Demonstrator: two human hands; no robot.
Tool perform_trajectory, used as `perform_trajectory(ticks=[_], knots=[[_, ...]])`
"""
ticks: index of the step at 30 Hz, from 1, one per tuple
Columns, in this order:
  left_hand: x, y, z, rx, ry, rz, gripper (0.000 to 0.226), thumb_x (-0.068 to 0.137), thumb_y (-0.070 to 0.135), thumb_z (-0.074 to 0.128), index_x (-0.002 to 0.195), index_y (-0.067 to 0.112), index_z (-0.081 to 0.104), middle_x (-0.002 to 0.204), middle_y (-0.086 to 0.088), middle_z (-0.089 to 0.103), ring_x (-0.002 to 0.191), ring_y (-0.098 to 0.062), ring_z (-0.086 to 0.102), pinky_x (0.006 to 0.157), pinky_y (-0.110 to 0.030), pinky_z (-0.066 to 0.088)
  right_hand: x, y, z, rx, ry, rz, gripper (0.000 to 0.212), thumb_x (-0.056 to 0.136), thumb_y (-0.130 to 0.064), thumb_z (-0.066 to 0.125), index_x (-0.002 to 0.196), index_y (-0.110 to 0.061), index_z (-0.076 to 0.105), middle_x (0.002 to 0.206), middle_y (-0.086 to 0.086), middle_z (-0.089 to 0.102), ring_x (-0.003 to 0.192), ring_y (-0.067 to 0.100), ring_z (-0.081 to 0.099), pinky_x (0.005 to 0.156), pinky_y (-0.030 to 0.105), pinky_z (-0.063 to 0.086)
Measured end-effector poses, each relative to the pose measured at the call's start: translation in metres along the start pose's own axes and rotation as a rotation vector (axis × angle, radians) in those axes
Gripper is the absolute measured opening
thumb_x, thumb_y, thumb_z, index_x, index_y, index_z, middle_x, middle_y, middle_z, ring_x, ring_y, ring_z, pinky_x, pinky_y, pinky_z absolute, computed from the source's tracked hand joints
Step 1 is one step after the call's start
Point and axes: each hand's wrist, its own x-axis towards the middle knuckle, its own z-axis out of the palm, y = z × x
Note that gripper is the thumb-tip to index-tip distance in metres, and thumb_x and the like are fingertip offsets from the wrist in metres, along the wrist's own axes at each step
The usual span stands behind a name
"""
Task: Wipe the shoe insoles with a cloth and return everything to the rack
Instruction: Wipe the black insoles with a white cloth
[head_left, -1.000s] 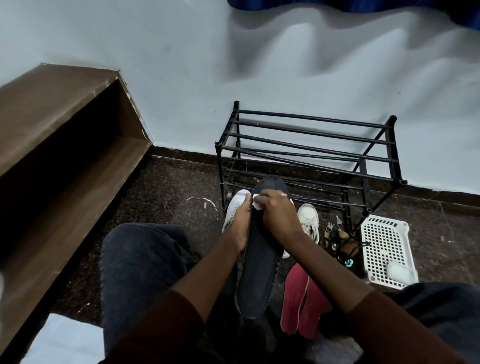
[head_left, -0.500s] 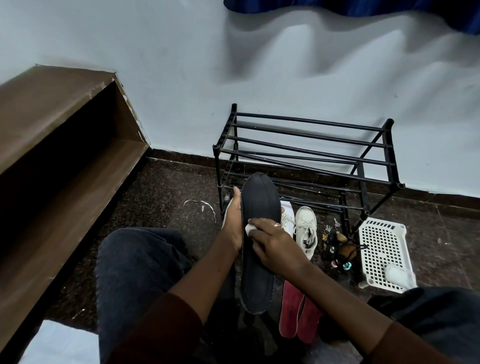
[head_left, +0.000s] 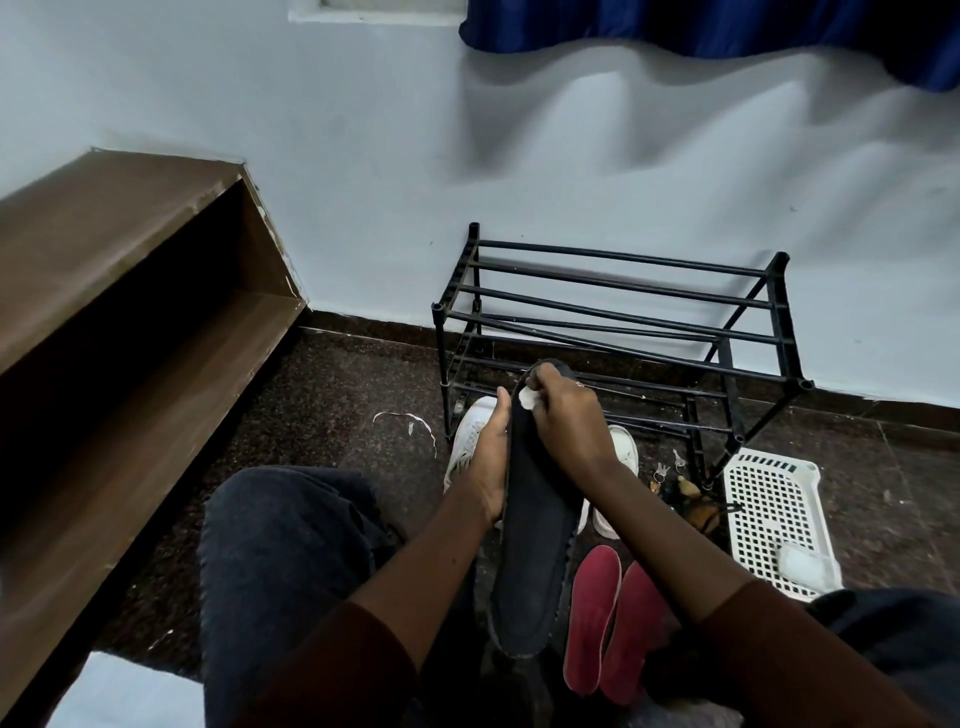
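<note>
Brown wooden shelving (head_left: 130, 322) flanks a black tube rack (head_left: 613, 317) on speckled stone floor. Long, flat and dark, the insole (head_left: 535, 545) slants upward from the lap, left hand (head_left: 488, 467) cupping its edge. Right hand (head_left: 571, 421) pinches a small white cloth (head_left: 529, 399) against its rounded tip.
</note>
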Motion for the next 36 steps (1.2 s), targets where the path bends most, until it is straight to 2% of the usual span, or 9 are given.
perform_trajectory(ticks=[4,8,10,16,19,22,27,32,36], knots=[[0.005,0.005,-0.003,0.074,0.056,0.036,0.071,0.093,0.064,0.029,0.099,0.010,0.074,0.099,-0.012,0.072,0.090,-0.019,0.070,0.090,-0.033,0.049,-0.018,-0.003,0.001,0.023,-0.056,-0.083,0.015,0.080,0.003,0.054,0.089,-0.009,0.055,0.078,0.013,0.065,0.072,0.033,0.059,0.060,0.037,0.042],[0.018,0.008,-0.012,0.084,0.160,0.119,0.091,0.068,0.076,0.062,0.127,0.008,0.058,0.128,-0.020,0.058,0.115,-0.032,0.059,0.104,-0.048,0.043,-0.051,-0.006,0.005,0.097,-0.070,-0.139,0.008,0.082,-0.004,0.057,0.087,-0.009,0.058,0.078,0.008,0.065,0.071,0.027,0.059,0.061,0.029,0.036],[0.027,0.001,-0.017,0.045,0.146,0.117,0.098,0.061,0.074,0.070,0.131,0.007,0.054,0.130,-0.023,0.056,0.119,-0.037,0.056,0.104,-0.053,0.041,-0.065,-0.005,0.007,0.062,-0.072,-0.182,0.009,0.079,-0.004,0.057,0.086,-0.009,0.059,0.075,0.007,0.062,0.069,0.027,0.058,0.058,0.029,0.037],[-0.003,0.010,0.000,0.102,0.084,0.041,0.072,0.087,0.062,0.046,0.123,0.002,0.062,0.124,-0.020,0.060,0.116,-0.033,0.056,0.110,-0.044,0.036,-0.052,0.007,0.009,-0.036,-0.029,-0.261,0.024,0.081,-0.011,0.043,0.082,-0.005,0.065,0.087,0.010,0.067,0.074,0.030,0.061,0.055,0.031,0.052],[-0.006,0.009,0.002,0.091,0.046,0.042,0.062,0.095,0.056,0.034,0.097,0.011,0.076,0.101,-0.011,0.071,0.094,-0.023,0.068,0.096,-0.036,0.047,-0.023,0.020,0.004,-0.077,0.002,-0.179,0.029,0.079,-0.012,0.039,0.076,-0.002,0.066,0.087,0.015,0.068,0.077,0.032,0.063,0.061,0.033,0.052],[-0.005,0.006,0.002,0.055,-0.009,0.036,0.066,0.098,0.053,0.026,0.084,0.016,0.079,0.089,-0.007,0.074,0.082,-0.018,0.071,0.081,-0.032,0.051,-0.005,0.025,-0.003,-0.120,0.043,-0.104,0.010,0.073,0.007,0.058,0.072,-0.002,0.064,0.079,0.012,0.066,0.070,0.031,0.061,0.056,0.029,0.047],[-0.005,0.005,-0.001,0.002,-0.011,0.033,0.068,0.096,0.058,0.025,0.102,0.012,0.074,0.104,-0.012,0.071,0.094,-0.023,0.068,0.089,-0.037,0.048,-0.012,0.028,0.001,-0.136,0.039,-0.124,0.014,0.071,0.007,0.056,0.072,-0.004,0.064,0.077,0.007,0.064,0.067,0.031,0.058,0.052,0.032,0.047],[-0.006,0.006,-0.003,0.017,0.024,0.008,0.076,0.091,0.067,0.026,0.110,0.007,0.069,0.108,-0.014,0.069,0.095,-0.025,0.067,0.085,-0.036,0.050,-0.053,0.027,0.009,-0.124,-0.005,-0.147,0.022,0.065,0.009,0.056,0.078,-0.004,0.068,0.087,0.009,0.068,0.072,0.032,0.060,0.053,0.032,0.049],[-0.007,0.003,-0.002,0.005,0.030,-0.035,0.082,0.090,0.069,0.023,0.101,0.005,0.074,0.109,-0.017,0.069,0.096,-0.027,0.068,0.088,-0.038,0.049,-0.077,0.030,0.013,-0.135,-0.033,-0.152,0.026,0.064,0.008,0.060,0.084,-0.004,0.069,0.096,0.009,0.068,0.072,0.031,0.061,0.050,0.036,0.053]])
